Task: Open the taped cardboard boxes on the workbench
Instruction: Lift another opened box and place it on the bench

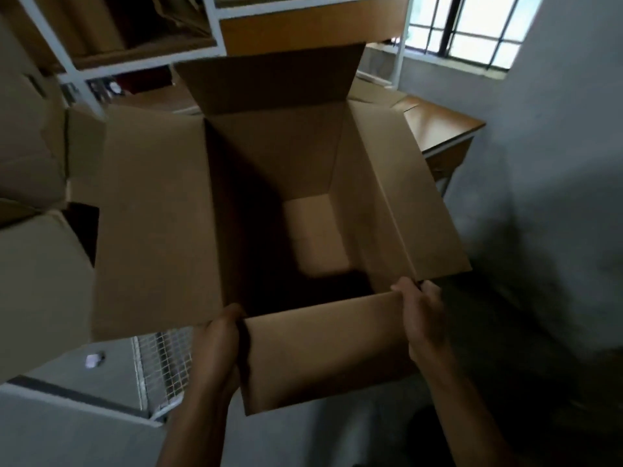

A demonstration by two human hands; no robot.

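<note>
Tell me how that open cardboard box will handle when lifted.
Probably light: the cardboard box looks empty inside. Its spread flaps will likely flop. Gripped by the left hand and right hand only at the near corners, it may tip away.

text: none legible | labels: none | numbers: none

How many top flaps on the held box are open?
4: far flap standing up, left flap and right flap spread outward, near flap folded down, gripped by left hand and right hand. None hidden.

Head view, facing down — close over box (276,156), perhaps tilted
</note>
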